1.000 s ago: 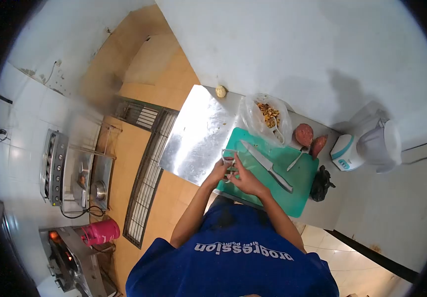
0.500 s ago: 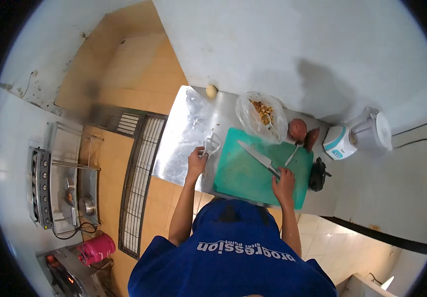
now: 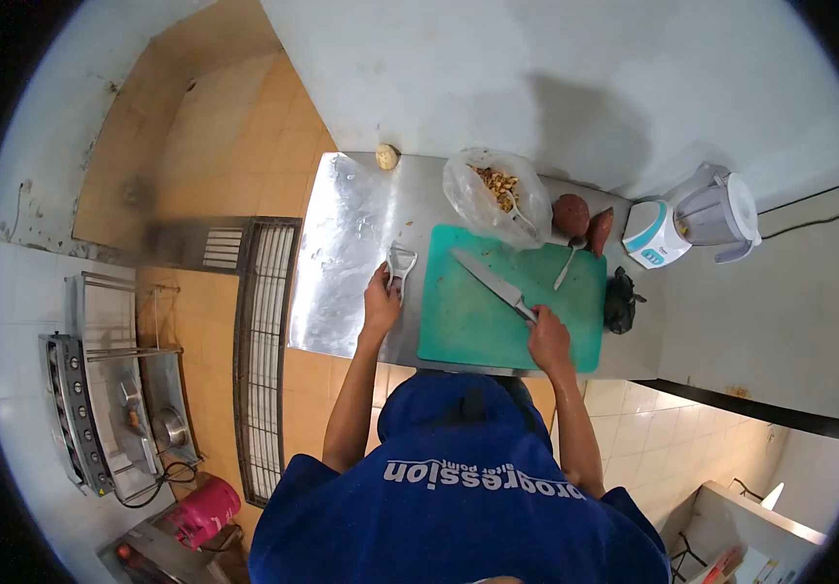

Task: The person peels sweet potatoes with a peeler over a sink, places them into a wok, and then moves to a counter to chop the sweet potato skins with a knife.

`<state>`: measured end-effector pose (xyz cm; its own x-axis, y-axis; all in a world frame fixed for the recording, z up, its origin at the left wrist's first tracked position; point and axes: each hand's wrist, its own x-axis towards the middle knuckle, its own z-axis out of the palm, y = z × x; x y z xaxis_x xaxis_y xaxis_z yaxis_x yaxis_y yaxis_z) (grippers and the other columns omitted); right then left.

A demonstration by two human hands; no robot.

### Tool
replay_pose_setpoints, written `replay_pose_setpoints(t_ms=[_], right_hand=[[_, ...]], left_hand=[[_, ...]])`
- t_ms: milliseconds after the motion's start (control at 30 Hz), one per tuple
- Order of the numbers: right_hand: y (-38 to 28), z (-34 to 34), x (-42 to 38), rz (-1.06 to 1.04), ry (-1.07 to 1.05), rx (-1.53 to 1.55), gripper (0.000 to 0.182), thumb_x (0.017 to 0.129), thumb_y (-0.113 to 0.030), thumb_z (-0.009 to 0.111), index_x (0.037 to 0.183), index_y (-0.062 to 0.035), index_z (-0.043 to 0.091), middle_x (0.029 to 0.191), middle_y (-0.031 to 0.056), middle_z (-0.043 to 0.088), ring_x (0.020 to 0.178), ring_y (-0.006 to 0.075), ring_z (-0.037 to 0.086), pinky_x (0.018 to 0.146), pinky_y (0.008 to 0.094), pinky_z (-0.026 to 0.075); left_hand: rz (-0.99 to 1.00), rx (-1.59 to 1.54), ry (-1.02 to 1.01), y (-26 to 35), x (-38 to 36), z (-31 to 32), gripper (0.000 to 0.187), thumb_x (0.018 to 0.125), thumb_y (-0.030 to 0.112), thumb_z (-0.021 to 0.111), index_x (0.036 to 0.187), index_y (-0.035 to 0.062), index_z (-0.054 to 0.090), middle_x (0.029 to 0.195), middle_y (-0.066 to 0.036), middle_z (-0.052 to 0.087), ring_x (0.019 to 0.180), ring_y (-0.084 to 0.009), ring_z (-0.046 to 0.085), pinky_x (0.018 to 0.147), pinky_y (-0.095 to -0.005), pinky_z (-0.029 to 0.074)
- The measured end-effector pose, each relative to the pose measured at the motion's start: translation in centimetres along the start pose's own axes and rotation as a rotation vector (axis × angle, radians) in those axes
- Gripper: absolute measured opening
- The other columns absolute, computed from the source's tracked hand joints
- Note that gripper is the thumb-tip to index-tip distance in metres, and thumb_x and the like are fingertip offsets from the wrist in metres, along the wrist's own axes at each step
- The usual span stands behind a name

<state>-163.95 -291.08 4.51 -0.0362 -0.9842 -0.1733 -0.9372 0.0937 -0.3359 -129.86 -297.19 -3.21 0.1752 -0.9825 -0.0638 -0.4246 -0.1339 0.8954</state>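
My left hand (image 3: 381,300) is closed around the handle of a white Y-shaped peeler (image 3: 402,259), over the steel table left of the green cutting board (image 3: 454,326). On the board's right side, my right hand (image 3: 550,341) is wrapped around the dark handle of a large kitchen knife (image 3: 488,276). Its blade points to the upper left, across the board. A spoon (image 3: 568,264) rests along the board's upper right. Behind it sit two reddish-brown sweet potatoes (image 3: 570,215).
A clear plastic bag (image 3: 463,200) of chopped pieces stands behind the board. To the right are a knotted black bag (image 3: 621,304) and a white-and-teal blender (image 3: 661,236). A pale round thing (image 3: 387,157) sits at the steel table's (image 3: 342,253) back edge.
The view has shifted, so the table sits a little further up and left. My right hand has closed around the knife handle. My left hand keeps the peeler.
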Motion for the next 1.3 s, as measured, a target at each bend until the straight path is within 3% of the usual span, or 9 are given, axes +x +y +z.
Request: replay_pose_setpoints(t_ms=[100,300,533,733,900,1000,1100,1267,1300], right_hand=[[0.6,-0.1,-2.1,-0.008,-0.008,0.151,0.029,0.096,-0.018,0.05,0.119,-0.0026,0.048,0.112,0.0221,0.062,0.1,0.0401,0.061,0.081,0.0474,0.048],[2.5,-1.0,-4.9,0.112,-0.012,0.168,0.033,0.095,-0.019,0.051,0.125,-0.0052,0.047,0.108,0.0232,0.063,0.093,0.0415,0.062,0.077,0.0508,0.049],[-1.5,2.3,-3.3,0.159,-0.046,0.248,0.034,0.096,-0.019,0.049,0.128,-0.0064,0.047,0.11,0.0231,0.062,0.096,0.042,0.062,0.08,0.0503,0.049],[-1.7,2.5,-6.1,-0.058,-0.071,0.32,0.035,0.098,-0.019,0.047,0.13,-0.0071,0.047,0.115,0.0231,0.061,0.1,0.0424,0.061,0.082,0.0493,0.049],[-1.3,2.2,-3.8,0.146,-0.01,0.3,0.035,0.097,-0.021,0.048,0.129,-0.007,0.05,0.117,0.0227,0.061,0.103,0.041,0.06,0.086,0.0481,0.049],[-2.1,2.8,-3.4,0.105,-0.046,0.28,0.035,0.097,-0.021,0.049,0.128,-0.0072,0.051,0.117,0.0218,0.062,0.104,0.0403,0.06,0.086,0.0478,0.049],[-2.3,1.7,-5.9,-0.078,-0.097,0.27,0.035,0.096,-0.02,0.05,0.129,-0.0073,0.051,0.116,0.0215,0.062,0.102,0.0392,0.062,0.084,0.0469,0.05],[-2.2,1.2,-8.3,-0.031,-0.059,0.31,0.037,0.094,-0.019,0.053,0.13,-0.0084,0.051,0.116,0.0195,0.063,0.097,0.0383,0.064,0.08,0.0449,0.052],[-2.5,1.3,-8.7,0.013,-0.059,0.316,0.038,0.093,-0.019,0.054,0.13,-0.0088,0.051,0.116,0.0187,0.063,0.095,0.0378,0.065,0.079,0.0445,0.053]], left_hand=[[0.053,0.131,0.051,1.3,-0.7,-0.1,0.052,0.087,0.005,0.058,0.137,-0.0024,0.043,0.121,-0.028,0.056,0.111,-0.0436,0.055,0.098,-0.0466,0.043],[0.081,0.371,0.134,4.8,-2.3,0.9,0.054,0.08,0.007,0.061,0.132,0.0005,0.048,0.132,-0.021,0.047,0.122,-0.0397,0.042,0.105,-0.0472,0.034],[0.151,0.372,0.132,6.5,-3.1,1.3,0.05,0.081,0.007,0.06,0.13,0.0054,0.051,0.126,-0.017,0.052,0.119,-0.0362,0.046,0.101,-0.0456,0.036],[0.171,0.314,0.078,5.7,-4.6,0.1,0.046,0.081,0.007,0.061,0.127,0.0059,0.054,0.123,-0.016,0.054,0.116,-0.0339,0.049,0.098,-0.0444,0.037],[0.184,0.346,0.003,4.4,-6.2,0.3,0.038,0.082,0.008,0.061,0.12,0.0055,0.058,0.116,-0.018,0.058,0.106,-0.0358,0.053,0.093,-0.0457,0.041],[0.225,0.348,-0.052,4.6,-7.0,0.8,0.04,0.08,0.009,0.062,0.12,0.0058,0.057,0.116,-0.018,0.058,0.107,-0.0361,0.053,0.092,-0.0464,0.042],[0.258,0.344,-0.027,4.9,-6.5,0.6,0.042,0.08,0.009,0.063,0.121,0.0055,0.057,0.117,-0.018,0.058,0.107,-0.0367,0.053,0.092,-0.046,0.042],[0.205,0.256,0.038,4.8,-6.2,-0.1,0.042,0.082,0.008,0.062,0.123,0.0041,0.056,0.116,-0.017,0.058,0.11,-0.0371,0.052,0.094,-0.0457,0.04],[0.273,0.304,0.115,4.5,-6.1,-0.1,0.034,0.089,0.01,0.058,0.122,0.0021,0.056,0.112,-0.016,0.06,0.103,-0.032,0.056,0.089,-0.0422,0.044]])
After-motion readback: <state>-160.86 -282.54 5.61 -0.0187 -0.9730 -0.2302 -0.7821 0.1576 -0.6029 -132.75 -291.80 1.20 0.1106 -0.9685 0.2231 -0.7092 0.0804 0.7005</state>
